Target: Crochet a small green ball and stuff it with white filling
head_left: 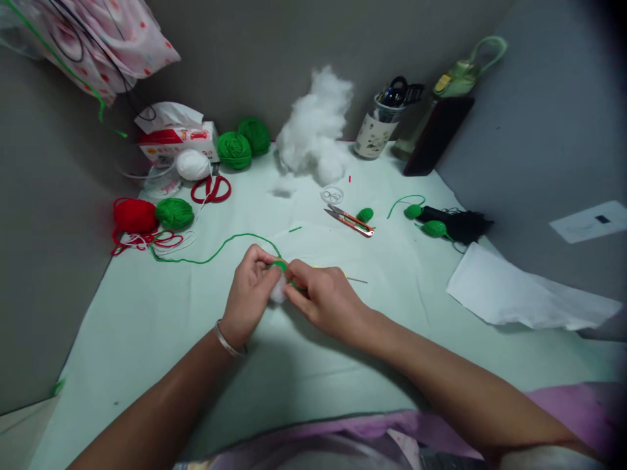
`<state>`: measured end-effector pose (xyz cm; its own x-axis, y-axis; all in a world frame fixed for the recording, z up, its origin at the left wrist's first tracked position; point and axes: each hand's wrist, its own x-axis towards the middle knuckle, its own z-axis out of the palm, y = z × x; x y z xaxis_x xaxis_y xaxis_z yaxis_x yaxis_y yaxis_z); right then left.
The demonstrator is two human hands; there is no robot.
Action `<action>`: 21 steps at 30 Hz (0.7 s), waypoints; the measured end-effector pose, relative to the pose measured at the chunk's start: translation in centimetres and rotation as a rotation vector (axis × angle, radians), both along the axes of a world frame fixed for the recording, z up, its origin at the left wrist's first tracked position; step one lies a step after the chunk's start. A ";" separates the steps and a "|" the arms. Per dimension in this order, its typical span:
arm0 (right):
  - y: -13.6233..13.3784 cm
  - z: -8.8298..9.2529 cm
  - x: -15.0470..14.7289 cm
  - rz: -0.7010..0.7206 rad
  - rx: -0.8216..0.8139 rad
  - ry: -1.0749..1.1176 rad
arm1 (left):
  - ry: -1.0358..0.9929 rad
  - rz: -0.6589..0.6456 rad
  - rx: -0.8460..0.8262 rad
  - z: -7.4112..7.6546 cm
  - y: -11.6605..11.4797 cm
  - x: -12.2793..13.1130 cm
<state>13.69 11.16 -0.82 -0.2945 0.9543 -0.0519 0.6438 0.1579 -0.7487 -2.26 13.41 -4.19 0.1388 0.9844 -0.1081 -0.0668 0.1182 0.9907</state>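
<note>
Between my hands is a small green crocheted piece (279, 265) with a tuft of white stuffing (278, 291) at it. My left hand (251, 287) pinches the piece from the left, thumb over the stuffing. From the right, the fingers of my right hand (321, 290) are closed on its edge. A strand of green yarn (223, 245) runs from the piece leftward over the cloth. Behind my right hand shows a thin metal shaft (357, 281) with a bit of yellow, perhaps a crochet hook; whether it is held or lying I cannot tell.
Orange thread snips (350, 220) lie beside a small green crocheted piece (365, 214). White stuffing (316, 130) is heaped at the back. Red scissors (211, 189) and several yarn balls (234, 150) are left. More green pieces (434, 228), black yarn (465, 226) and white paper (519, 290) are right.
</note>
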 end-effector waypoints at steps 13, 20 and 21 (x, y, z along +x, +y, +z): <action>1.9 0.0 1.8 -0.129 -0.313 0.519 | -0.145 -0.171 0.044 1.0 -0.1 -1.5; -0.1 0.5 0.3 -0.076 -0.104 0.248 | -0.017 -0.015 0.119 0.2 -0.5 -0.4; -0.4 0.5 0.0 -0.067 -0.064 0.204 | 0.000 -0.004 0.129 0.1 -0.5 -0.4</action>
<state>13.71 10.74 -0.32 -0.2411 0.9687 -0.0585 0.4851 0.0681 -0.8718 -2.61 12.92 -4.06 0.1429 0.9895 0.0197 -0.0668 -0.0102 0.9977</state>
